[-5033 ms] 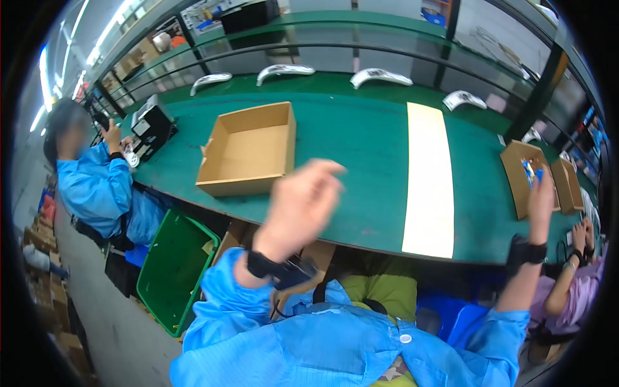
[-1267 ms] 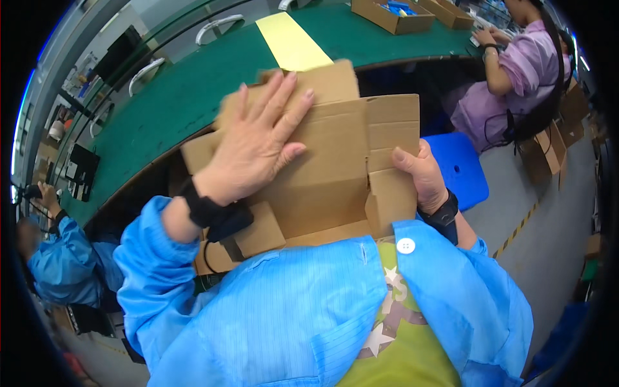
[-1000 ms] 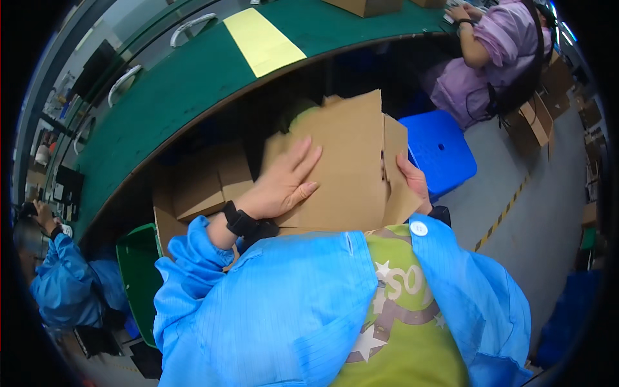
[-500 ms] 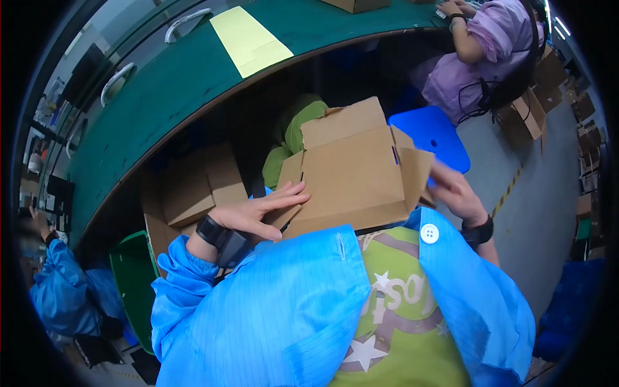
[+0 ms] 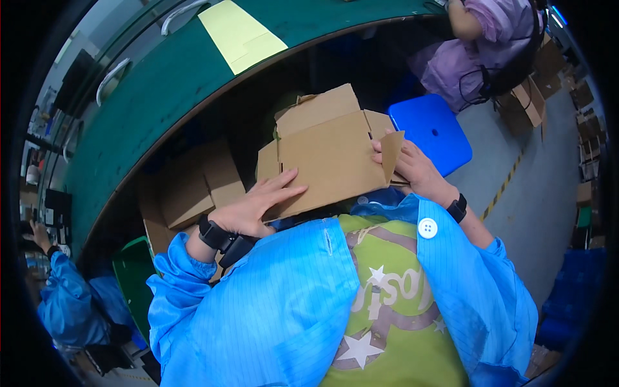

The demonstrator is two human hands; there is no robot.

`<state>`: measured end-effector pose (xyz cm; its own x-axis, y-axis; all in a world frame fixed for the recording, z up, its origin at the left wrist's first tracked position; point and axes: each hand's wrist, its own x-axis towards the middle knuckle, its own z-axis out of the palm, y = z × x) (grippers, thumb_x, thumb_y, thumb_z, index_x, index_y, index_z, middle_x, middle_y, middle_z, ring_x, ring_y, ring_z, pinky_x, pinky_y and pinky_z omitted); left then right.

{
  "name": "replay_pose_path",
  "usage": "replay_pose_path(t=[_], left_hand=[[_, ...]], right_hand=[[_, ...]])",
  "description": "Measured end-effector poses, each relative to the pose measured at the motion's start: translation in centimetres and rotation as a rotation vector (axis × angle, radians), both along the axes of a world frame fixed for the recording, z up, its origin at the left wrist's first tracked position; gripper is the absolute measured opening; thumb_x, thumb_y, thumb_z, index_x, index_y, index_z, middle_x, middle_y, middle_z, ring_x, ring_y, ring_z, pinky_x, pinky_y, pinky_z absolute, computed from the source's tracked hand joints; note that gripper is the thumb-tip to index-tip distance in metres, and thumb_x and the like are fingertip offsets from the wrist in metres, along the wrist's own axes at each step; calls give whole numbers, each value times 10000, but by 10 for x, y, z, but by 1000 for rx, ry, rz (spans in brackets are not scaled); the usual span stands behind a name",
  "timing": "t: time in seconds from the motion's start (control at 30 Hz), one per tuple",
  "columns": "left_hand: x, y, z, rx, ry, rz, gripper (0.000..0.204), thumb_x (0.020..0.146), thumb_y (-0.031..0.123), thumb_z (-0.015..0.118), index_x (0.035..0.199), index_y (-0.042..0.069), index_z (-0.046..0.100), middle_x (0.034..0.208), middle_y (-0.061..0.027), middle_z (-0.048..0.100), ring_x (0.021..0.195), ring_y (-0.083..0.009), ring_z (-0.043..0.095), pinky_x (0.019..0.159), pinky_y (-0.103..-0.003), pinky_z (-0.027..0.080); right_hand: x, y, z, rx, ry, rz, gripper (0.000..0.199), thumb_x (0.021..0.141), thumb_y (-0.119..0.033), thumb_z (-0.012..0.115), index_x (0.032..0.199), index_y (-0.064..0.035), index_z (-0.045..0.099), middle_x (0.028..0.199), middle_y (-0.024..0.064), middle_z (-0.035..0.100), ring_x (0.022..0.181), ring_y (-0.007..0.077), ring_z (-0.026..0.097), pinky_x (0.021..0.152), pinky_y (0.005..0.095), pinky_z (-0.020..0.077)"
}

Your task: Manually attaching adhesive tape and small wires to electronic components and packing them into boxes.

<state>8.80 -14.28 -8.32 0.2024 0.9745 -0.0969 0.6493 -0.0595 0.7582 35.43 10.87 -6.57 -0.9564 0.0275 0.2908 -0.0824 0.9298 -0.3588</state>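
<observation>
A brown cardboard box [image 5: 332,158], partly folded, lies tilted over my lap with its flaps standing loose at the far and right sides. Across its near left corner rests my left hand [image 5: 255,201], fingers stretched and spread on the panel. My right hand [image 5: 422,173] grips the box's right side, fingertips over the panel edge. A raised side flap [image 5: 391,155] covers part of those fingers; the thumb cannot be made out.
Another open cardboard box [image 5: 193,187] stands left, beside a green bin [image 5: 132,277]. A green-topped bench [image 5: 148,90] curves ahead, bearing yellow sheets [image 5: 242,39]. A blue stool [image 5: 432,132] is at right, near a person in pink [image 5: 503,32]. A blue-sleeved person [image 5: 71,297] is far left.
My right hand has moved inward onto the box's right edge, and the side flap there has swung inward. The box has shifted slightly left; my left hand stays on its left side.
</observation>
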Motion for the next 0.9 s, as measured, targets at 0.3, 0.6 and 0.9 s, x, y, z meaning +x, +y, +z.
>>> replay_pose_path(t=[0.3, 0.6, 0.9], left_hand=[[-4, 8, -24, 53, 1, 71, 640, 804, 384, 664, 1337, 114, 434, 1411, -104, 392, 1335, -330, 295, 1120, -525, 80], [-55, 79, -27, -403, -468, 382, 551, 890, 405, 584, 1273, 22, 486, 1174, -75, 578, 1053, -156, 538, 929, -296, 425], [-139, 137, -126, -868, -481, 279, 472, 833, 301, 684, 1200, 33, 558, 1146, -36, 613, 1009, -99, 558, 884, -248, 438]], right_hand=[[-34, 40, 10, -368, -546, 138, 386, 865, -168, 569, 1224, -31, 533, 1066, 170, 627, 1002, 315, 591, 879, 365, 456], [-71, 110, -75, -1057, -599, -7, 423, 825, -267, 676, 1144, -1, 598, 1024, 62, 649, 950, 143, 571, 843, 298, 455], [-104, -9, 1, 216, -128, -74, 959, 699, -462, 717, 1394, 11, 256, 1441, 254, 242, 1344, 434, 200, 1049, 570, 228]])
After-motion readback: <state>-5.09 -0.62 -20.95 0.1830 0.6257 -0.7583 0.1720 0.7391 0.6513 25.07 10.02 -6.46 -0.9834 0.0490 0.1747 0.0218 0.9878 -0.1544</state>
